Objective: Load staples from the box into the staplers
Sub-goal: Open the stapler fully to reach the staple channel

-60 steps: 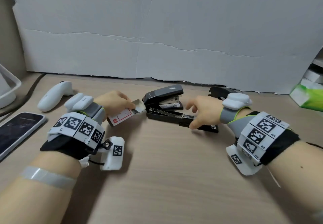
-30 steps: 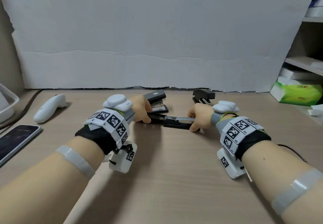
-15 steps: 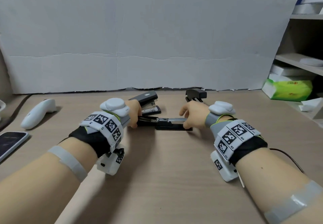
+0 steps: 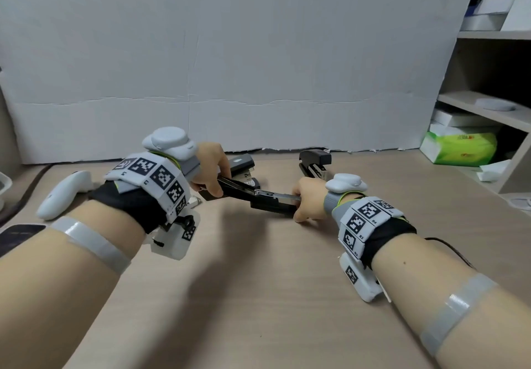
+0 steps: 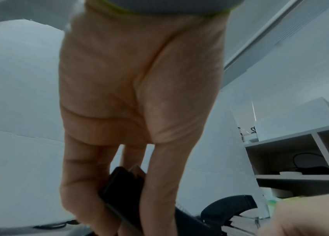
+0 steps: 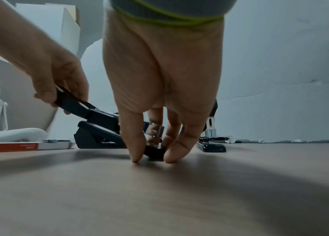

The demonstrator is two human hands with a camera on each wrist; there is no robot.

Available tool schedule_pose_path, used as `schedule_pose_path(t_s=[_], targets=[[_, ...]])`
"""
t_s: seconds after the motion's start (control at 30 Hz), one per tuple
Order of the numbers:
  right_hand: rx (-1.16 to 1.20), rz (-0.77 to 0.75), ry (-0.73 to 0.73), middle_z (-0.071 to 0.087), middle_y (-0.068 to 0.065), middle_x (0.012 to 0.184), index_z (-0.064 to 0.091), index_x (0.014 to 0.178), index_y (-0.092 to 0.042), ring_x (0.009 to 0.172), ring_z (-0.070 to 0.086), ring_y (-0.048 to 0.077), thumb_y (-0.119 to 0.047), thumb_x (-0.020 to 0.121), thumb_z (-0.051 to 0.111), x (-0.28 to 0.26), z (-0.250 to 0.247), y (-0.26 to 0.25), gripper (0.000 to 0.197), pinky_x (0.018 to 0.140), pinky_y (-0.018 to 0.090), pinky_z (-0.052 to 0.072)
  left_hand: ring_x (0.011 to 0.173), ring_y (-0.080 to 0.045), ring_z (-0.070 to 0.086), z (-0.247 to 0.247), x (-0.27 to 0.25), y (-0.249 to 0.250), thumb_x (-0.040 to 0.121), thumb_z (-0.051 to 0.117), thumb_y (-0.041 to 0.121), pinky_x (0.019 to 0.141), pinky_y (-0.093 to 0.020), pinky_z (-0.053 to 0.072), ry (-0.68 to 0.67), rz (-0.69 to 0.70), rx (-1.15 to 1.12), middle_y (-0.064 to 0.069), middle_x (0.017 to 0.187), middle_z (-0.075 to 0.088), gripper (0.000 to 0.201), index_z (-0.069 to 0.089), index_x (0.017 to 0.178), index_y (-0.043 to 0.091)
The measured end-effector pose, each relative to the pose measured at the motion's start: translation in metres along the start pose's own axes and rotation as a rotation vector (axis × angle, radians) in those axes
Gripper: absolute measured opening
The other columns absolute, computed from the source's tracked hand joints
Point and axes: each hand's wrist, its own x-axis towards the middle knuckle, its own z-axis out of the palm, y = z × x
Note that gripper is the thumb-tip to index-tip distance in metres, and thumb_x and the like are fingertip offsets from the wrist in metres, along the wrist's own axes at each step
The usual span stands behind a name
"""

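The box [image 6: 26, 146] lies on the desk [image 4: 258, 296] left of the open stapler [image 4: 258, 196], within reach for refills. The left hand [image 4: 209, 167] pinches the raised cover in its grip, apparently to expose the magazine. The right hand [image 4: 309, 201] pinches the base's front end, pinning it to the desk.

Both forearms are bare, each with a strip of translucent grey tape [image 4: 89, 240] across it. Wrists wear black bands [image 4: 135, 206] wrapped in white panels printed with black square tags [image 4: 161, 177], lime-green trim at the edge, plus a rounded pale-grey puck [image 4: 168, 141] on top and a white tagged block [image 4: 359, 278] hanging underneath.
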Motion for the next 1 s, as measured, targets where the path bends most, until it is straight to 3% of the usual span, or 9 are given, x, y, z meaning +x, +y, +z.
schedule_pose_path(t_s=[0.07,0.13,0.2,0.27,0.43,0.63,0.7,0.83,1.0], targets=[[0.025,-0.029,-0.007,0.075,0.006,0.081,0.069,0.086,-0.014,0.079,0.073,0.027,-0.03,0.065,0.078,0.002,0.001,-0.002,0.028,0.073,0.036,0.06,0.062,-0.013,0.057,0.003,-0.001,0.002,0.078,0.078,0.016,0.054,-0.02,0.052,-0.021,-0.019,0.094,-0.002,0.093,0.071,0.026,0.073,0.103,0.02],[0.028,-0.068,-0.004,0.075,0.004,0.08,0.069,0.085,-0.014,0.078,0.073,0.026,-0.032,0.064,0.081,0.002,0.001,-0.004,0.03,0.074,0.039,0.061,0.07,-0.013,0.057,0.006,-0.001,0.004,0.077,0.078,0.017,0.053,-0.017,0.042,-0.015,-0.025,0.164,0.004,0.089,0.066,0.031,0.073,0.108,0.018],[0.032,-0.084,0.024,0.074,0.005,0.08,0.068,0.083,-0.013,0.073,0.07,0.025,-0.031,0.065,0.082,0.003,0.001,-0.003,0.028,0.071,0.035,0.06,0.075,-0.014,0.057,0.008,0.0,0.005,0.076,0.078,0.016,0.054,-0.018,0.04,0.015,-0.026,0.143,0.004,0.089,0.065,0.032,0.073,0.108,0.016],[0.042,-0.088,0.046,0.072,0.004,0.073,0.067,0.076,-0.014,0.061,0.065,0.022,-0.028,0.065,0.081,0.004,0.0,-0.002,0.023,0.065,0.032,0.056,0.068,-0.012,0.054,0.006,0.0,0.009,0.076,0.078,0.013,0.05,-0.017,0.039,0.05,0.002,0.091,0.003,0.084,0.064,0.029,0.074,0.105,0.014],[0.076,-0.117,0.053,0.064,-0.002,0.053,0.06,0.06,-0.016,0.046,0.059,0.017,-0.028,0.064,0.079,0.004,0.0,-0.005,0.022,0.052,0.024,0.048,0.063,-0.016,0.054,0.004,0.002,0.02,0.072,0.083,0.026,0.053,-0.022,0.044,0.18,0.065,-0.016,0.0,0.078,0.067,0.022,0.072,0.087,0.016],[0.136,-0.162,0.058,0.07,0.002,0.063,0.069,0.077,-0.015,0.048,0.063,0.017,-0.031,0.067,0.079,0.002,0.001,-0.01,0.022,0.053,0.026,0.053,0.085,-0.02,0.068,0.02,0.008,0.029,0.067,0.086,0.033,0.08,-0.034,0.055,0.227,0.13,-0.247,0.003,0.093,0.074,0.037,0.071,0.099,0.02],[0.16,-0.168,0.066,0.069,0.001,0.063,0.069,0.083,-0.015,0.047,0.063,0.017,-0.03,0.067,0.079,-0.001,0.0,-0.012,0.023,0.05,0.023,0.052,0.087,-0.019,0.068,0.027,0.009,0.033,0.07,0.085,0.03,0.078,-0.032,0.055,0.208,0.176,-0.282,0.004,0.094,0.073,0.035,0.07,0.1,0.019],[0.161,-0.158,0.074,0.064,-0.002,0.057,0.065,0.075,-0.016,0.047,0.063,0.018,-0.028,0.068,0.08,-0.001,-0.001,-0.014,0.02,0.047,0.021,0.047,0.087,-0.018,0.067,0.038,0.012,0.039,0.073,0.082,0.025,0.076,-0.029,0.053,0.193,0.222,-0.298,0.003,0.096,0.073,0.031,0.069,0.1,0.018],[0.144,-0.136,0.096,0.062,0.001,0.058,0.053,0.063,-0.015,0.055,0.071,0.024,-0.028,0.066,0.076,0.004,0.001,-0.014,0.026,0.051,0.028,0.05,0.078,-0.014,0.063,0.043,0.018,0.043,0.071,0.082,0.024,0.065,-0.025,0.047,0.167,0.237,-0.208,0.007,0.087,0.07,0.029,0.07,0.097,0.021]])
